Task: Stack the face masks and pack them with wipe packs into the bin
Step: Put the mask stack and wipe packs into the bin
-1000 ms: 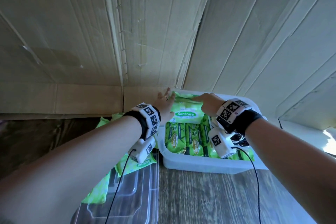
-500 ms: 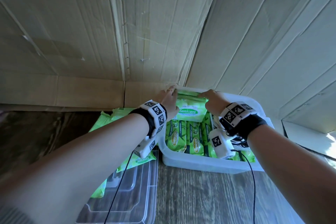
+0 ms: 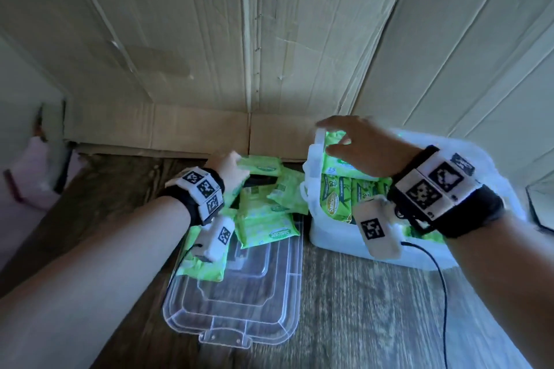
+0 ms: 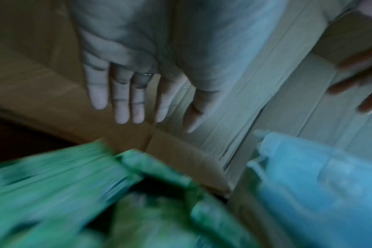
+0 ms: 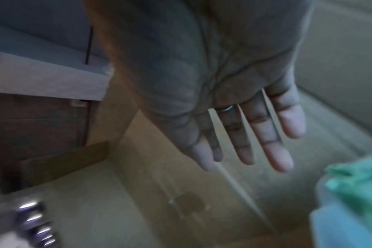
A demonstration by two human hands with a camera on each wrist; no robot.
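Observation:
A clear plastic bin stands at the right, filled with green wipe packs. Pale face masks stand against its left wall and show as a light blue mass in the left wrist view. My right hand hovers over the bin's top pack with spread, straight fingers and holds nothing. Several loose wipe packs lie left of the bin. My left hand reaches over the farthest one, fingers straight and empty; whether it touches the pack is unclear.
A clear bin lid lies on the wood table in front of the loose packs. Cardboard walls close off the back and right. A black cable trails from my right wrist. A pink object sits far left.
My left hand has left the bin and moved left to the loose packs. My right hand has lifted off the top pack and spread its fingers. The head view has swung left.

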